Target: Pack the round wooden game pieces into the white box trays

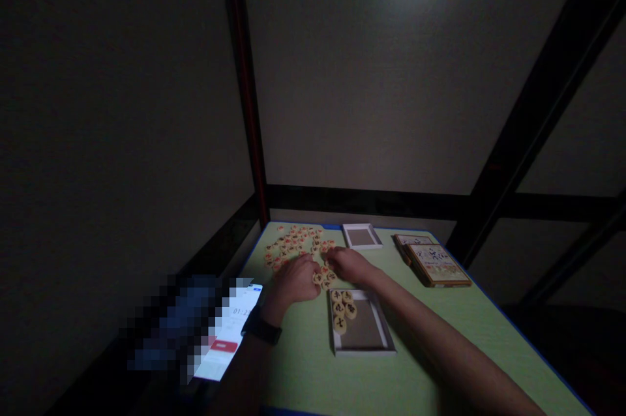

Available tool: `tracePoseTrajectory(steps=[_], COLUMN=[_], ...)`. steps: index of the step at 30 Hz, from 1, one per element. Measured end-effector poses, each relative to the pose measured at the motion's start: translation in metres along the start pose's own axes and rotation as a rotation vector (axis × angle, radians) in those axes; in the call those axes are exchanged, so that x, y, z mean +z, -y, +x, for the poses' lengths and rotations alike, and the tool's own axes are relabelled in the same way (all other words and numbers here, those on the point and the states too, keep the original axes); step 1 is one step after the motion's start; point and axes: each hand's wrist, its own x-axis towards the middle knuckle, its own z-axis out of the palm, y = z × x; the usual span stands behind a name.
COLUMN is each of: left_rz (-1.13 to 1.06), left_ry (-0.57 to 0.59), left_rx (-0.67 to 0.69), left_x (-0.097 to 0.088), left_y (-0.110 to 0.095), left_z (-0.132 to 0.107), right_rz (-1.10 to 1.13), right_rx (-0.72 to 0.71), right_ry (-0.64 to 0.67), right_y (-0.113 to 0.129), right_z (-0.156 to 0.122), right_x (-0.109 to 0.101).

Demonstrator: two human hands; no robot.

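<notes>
Round wooden xiangqi pieces [291,243] with red and black characters lie scattered over the far left of the green table [313,364]. My left hand [297,278] is among them, fingers curled down and closed; what is under the fingertips is hidden. My right hand [348,263] reaches in from the right, its fingers bent together at the pieces beside the left hand. Whether it grips one does not show. Just in front of my hands, a shallow white-rimmed box [364,349] holds several black-character pieces [339,325] along its left side.
Another shallow white-rimmed box [380,246] lies at the table's back edge, its brown bottom showing. Two printed flat boxes [437,266] overlap at the right. A lit phone [222,334] with timer digits is at the left edge, beside a pixelated patch. Walls stand close behind and left.
</notes>
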Motion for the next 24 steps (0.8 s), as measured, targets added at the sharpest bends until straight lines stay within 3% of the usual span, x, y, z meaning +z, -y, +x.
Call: tracePoseTrajectory(steps=[6,14,18,24], left_rz=[0.031,0.02,0.027,-0.047], left_ry=[0.045,0.046,0.047,0.039], left_rx=[-0.018,0.025,0.019,-0.045], left_x=[0.002,0.01,0.008,0.001], left_y=[0.002,0.011,0.009,0.002], left_z=[0.005,0.009,0.008,0.005], right_rz=[-0.02,0.243,0.233,-0.022], right_rx=[0.062,-0.008,-0.011,0.162], right_ry=[-0.059,-0.202,-0.163,-0.008], right_y=[-0.002,-0.012,0.005,0.046], right_z=[-0.008,-0.026,-0.035,-0.033], right_x=[0.004,0.007,-0.003,-0.022])
